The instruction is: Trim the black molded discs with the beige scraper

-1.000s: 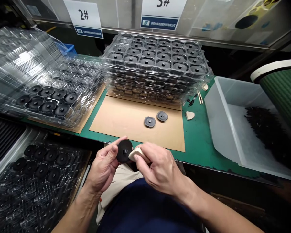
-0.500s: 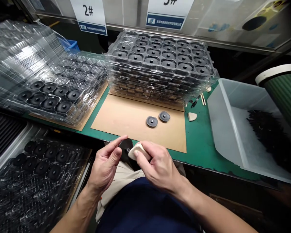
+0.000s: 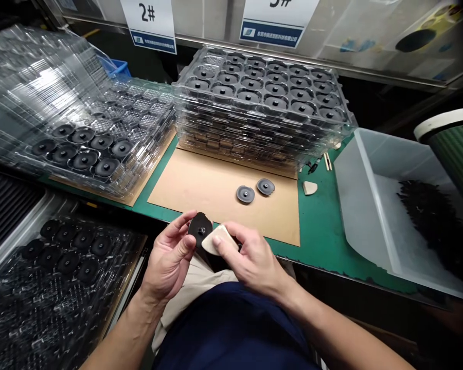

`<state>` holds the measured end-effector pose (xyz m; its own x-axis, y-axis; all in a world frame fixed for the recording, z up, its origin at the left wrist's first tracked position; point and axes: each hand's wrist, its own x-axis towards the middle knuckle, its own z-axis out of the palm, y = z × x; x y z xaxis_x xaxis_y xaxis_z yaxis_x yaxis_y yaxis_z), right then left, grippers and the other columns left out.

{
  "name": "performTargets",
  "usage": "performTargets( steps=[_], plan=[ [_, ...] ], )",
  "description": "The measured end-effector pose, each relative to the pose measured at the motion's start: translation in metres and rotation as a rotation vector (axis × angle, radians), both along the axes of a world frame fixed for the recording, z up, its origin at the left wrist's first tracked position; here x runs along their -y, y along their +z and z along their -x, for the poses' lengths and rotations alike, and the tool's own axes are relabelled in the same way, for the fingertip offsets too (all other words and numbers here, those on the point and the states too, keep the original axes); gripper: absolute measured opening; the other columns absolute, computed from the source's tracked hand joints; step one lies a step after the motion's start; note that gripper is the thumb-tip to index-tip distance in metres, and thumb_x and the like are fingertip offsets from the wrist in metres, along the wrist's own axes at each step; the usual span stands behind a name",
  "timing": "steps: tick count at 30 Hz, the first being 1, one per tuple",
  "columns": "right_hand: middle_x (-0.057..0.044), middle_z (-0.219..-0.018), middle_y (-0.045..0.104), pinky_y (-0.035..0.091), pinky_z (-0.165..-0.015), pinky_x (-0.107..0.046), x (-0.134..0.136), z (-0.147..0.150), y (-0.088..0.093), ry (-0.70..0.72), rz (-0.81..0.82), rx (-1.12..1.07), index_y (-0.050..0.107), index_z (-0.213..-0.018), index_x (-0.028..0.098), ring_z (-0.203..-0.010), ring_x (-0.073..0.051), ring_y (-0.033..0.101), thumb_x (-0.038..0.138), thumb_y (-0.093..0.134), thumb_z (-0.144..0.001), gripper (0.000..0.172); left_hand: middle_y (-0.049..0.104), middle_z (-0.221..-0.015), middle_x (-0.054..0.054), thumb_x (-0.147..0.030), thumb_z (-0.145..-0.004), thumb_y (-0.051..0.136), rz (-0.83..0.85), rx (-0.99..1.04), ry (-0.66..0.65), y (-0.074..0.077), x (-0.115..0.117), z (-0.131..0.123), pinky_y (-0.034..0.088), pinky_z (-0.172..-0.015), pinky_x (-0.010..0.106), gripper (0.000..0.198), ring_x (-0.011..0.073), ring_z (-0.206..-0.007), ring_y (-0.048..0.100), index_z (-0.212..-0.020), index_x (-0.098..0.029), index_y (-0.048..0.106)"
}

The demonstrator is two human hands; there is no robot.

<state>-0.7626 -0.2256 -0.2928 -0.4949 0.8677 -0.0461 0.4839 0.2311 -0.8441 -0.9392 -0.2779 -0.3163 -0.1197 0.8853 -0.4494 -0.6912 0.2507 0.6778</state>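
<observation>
Between the thumb and fingers of my left hand is a round black plastic disc, its small central hub turned up toward me. My right hand pinches a cream-coloured, wedge-shaped pad; its tip overlaps the disc's lower right edge, and whether it presses there I cannot tell. Both hands are over my lap, just in front of the bench edge. Beyond them, two similar grey discs lie side by side on a sheet of brown cardboard.
Stacked clear trays filled with discs stand at the back. More trays sit on the left, and another tray is lower left. At right are a translucent bin holding dark parts and a spare cream pad.
The disc in my left hand has tilted to show more of its face. The pad in my right hand has turned, showing more of its flat side. The view has shifted slightly.
</observation>
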Motion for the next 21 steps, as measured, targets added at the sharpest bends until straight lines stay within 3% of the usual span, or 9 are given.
performTargets(
  steps=[2,5,8,13,15,17,19,21],
  plan=[
    [0.002,-0.069,0.045,0.032,-0.058,-0.030,0.002,0.002,-0.002,0.005,0.083,-0.033,0.045,-0.076,0.019,-0.062,-0.012,0.039,0.036,0.048,-0.104,0.033,0.075,-0.116,0.005,-0.024,-0.071,0.086,-0.013,-0.045,0.010,0.000,0.000,0.003,0.058,-0.094,0.019,0.049,0.0134,-0.106,0.071,-0.119,-0.028,0.073],
    [-0.002,-0.079,0.052,0.036,-0.072,-0.033,-0.001,0.001,-0.002,0.023,-0.192,0.018,0.052,-0.082,0.017,-0.074,-0.015,0.043,0.028,0.049,-0.102,0.023,0.074,-0.118,0.007,-0.030,-0.077,0.082,0.072,-0.002,-0.117,-0.002,0.000,0.009,0.059,-0.093,0.021,0.047,0.0149,-0.106,0.071,-0.123,-0.026,0.073],
    [-0.007,-0.093,0.059,0.038,-0.079,-0.037,-0.007,-0.002,-0.001,0.172,-0.363,0.058,0.061,-0.098,0.015,-0.085,-0.019,0.047,0.022,0.047,-0.103,0.016,0.072,-0.121,0.013,-0.039,-0.088,0.067,0.133,0.060,-0.314,-0.004,0.002,0.014,0.064,-0.082,0.027,0.043,0.0169,-0.097,0.071,-0.126,-0.019,0.071],
    [-0.006,-0.103,0.063,0.038,-0.078,-0.037,-0.018,-0.005,0.004,0.438,-0.510,0.017,0.063,-0.121,0.020,-0.085,-0.019,0.047,0.020,0.048,-0.103,0.024,0.072,-0.081,0.010,-0.050,-0.093,0.054,0.190,0.192,-0.466,-0.008,0.005,0.013,0.063,-0.057,0.035,0.044,0.0200,-0.066,0.070,-0.099,-0.011,0.074],
    [-0.006,-0.105,0.064,0.038,-0.081,-0.038,-0.020,-0.003,0.005,0.506,-0.563,0.006,0.063,-0.123,0.022,-0.088,-0.019,0.048,0.020,0.046,-0.103,0.026,0.074,-0.090,0.010,-0.049,-0.093,0.055,0.199,0.260,-0.433,-0.008,0.004,0.011,0.064,-0.059,0.037,0.041,0.0220,-0.071,0.073,-0.103,-0.013,0.074],
    [-0.006,-0.100,0.063,0.038,-0.081,-0.038,-0.019,0.001,0.006,0.384,-0.563,0.031,0.065,-0.110,0.018,-0.088,-0.019,0.049,0.023,0.048,-0.102,0.019,0.075,-0.110,0.010,-0.042,-0.092,0.060,0.173,0.275,-0.290,-0.007,0.002,0.010,0.067,-0.073,0.035,0.036,0.0197,-0.087,0.074,-0.117,-0.019,0.072],
    [-0.004,-0.083,0.057,0.037,-0.072,-0.035,-0.015,0.006,0.005,0.167,-0.395,0.053,0.058,-0.088,0.016,-0.076,-0.016,0.046,0.026,0.049,-0.102,0.020,0.072,-0.123,0.007,-0.032,-0.088,0.068,0.112,0.194,-0.098,-0.005,-0.001,0.009,0.064,-0.090,0.029,0.038,0.0160,-0.103,0.072,-0.125,-0.024,0.069],
    [0.000,-0.069,0.047,0.032,-0.060,-0.031,-0.010,0.010,0.003,0.056,-0.095,0.045,0.047,-0.075,0.018,-0.064,-0.013,0.040,0.030,0.048,-0.102,0.029,0.071,-0.126,0.005,-0.024,-0.081,0.076,0.032,0.072,0.021,-0.004,-0.003,0.009,0.060,-0.096,0.023,0.043,0.0148,-0.111,0.070,-0.123,-0.027,0.069]
  ],
)
